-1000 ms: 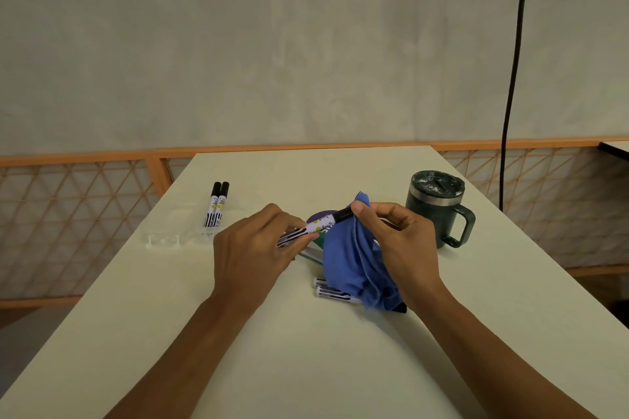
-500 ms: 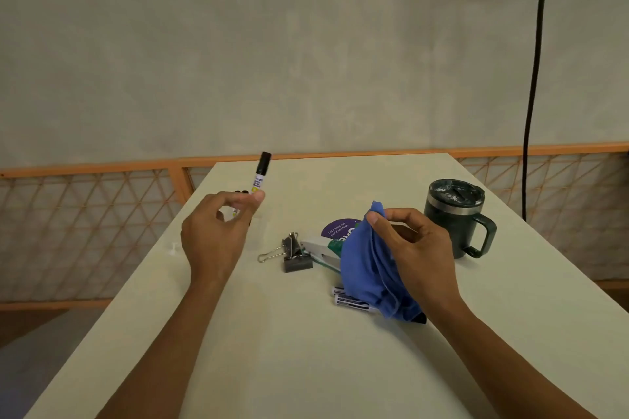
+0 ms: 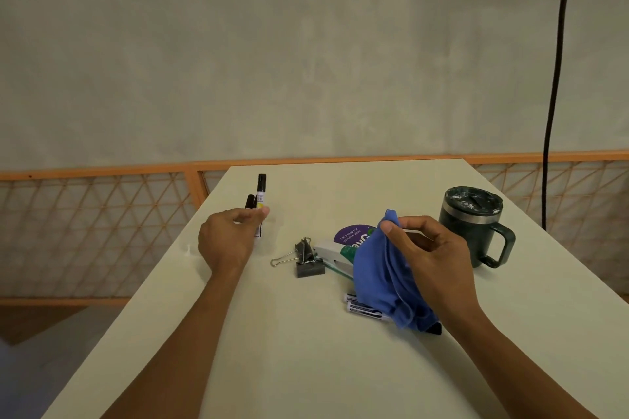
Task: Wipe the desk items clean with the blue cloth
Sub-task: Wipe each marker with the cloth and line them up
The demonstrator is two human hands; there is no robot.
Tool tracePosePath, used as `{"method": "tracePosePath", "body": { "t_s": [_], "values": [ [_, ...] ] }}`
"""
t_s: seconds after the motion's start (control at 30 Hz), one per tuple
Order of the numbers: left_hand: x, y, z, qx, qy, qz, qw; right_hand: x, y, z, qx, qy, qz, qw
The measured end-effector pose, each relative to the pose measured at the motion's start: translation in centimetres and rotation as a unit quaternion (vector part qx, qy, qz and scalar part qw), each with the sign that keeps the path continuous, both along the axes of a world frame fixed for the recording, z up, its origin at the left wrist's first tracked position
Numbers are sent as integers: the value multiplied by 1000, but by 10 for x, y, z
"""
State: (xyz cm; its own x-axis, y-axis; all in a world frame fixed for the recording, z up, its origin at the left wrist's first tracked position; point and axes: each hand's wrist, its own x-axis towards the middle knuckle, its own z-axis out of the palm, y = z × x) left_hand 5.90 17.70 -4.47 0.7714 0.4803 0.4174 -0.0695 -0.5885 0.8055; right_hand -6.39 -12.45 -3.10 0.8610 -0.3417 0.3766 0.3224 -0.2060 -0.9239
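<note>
While my left hand (image 3: pixel 231 241) pinches a black-capped marker (image 3: pixel 261 192) left of the binder clip (image 3: pixel 308 260), my right hand (image 3: pixel 432 258) pinches the blue cloth (image 3: pixel 381 282) right of that clip. Lidded green mug (image 3: pixel 473 228): farther right. I see the cloth draped over a white stapler (image 3: pixel 328 253) and two markers (image 3: pixel 362 309), hiding part of each.

At center left of the frame, the left hand (image 3: pixel 231 241) pinches a white-barrelled, black-capped marker (image 3: pixel 260 196) beside 2 more black-capped markers (image 3: pixel 250 201) lying on the pale table (image 3: pixel 306 367). At center right, the right hand (image 3: pixel 432 258) pinches the crumpled blue cloth (image 3: pixel 381 282), left of a dark green lidded mug (image 3: pixel 471 235).
</note>
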Motion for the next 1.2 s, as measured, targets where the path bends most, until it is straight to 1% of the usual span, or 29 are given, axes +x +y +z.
{"method": "tracePosePath", "body": {
  "t_s": [0.37, 0.6, 0.77, 1.03, 1.2],
  "values": [
    [10, 4, -16, 101, 44, 31, 993, 0, -1, 0, -3, -7, -2, 1000],
    [8, 2, -15, 100, 22, 24, 995, 2, -2, -2, -10, -7, -6, 1000],
    [8, 3, -14, 125, 18, 25, 992, 2, -4, -3, -7, -9, -4, 1000],
    [6, 4, -12, 127, 59, 26, 990, 2, -4, -2, -12, -14, -7, 1000],
    [6, 4, -11, 132, 65, 22, 989, 2, -3, -2, -9, -14, -5, 1000]
  ]
}}
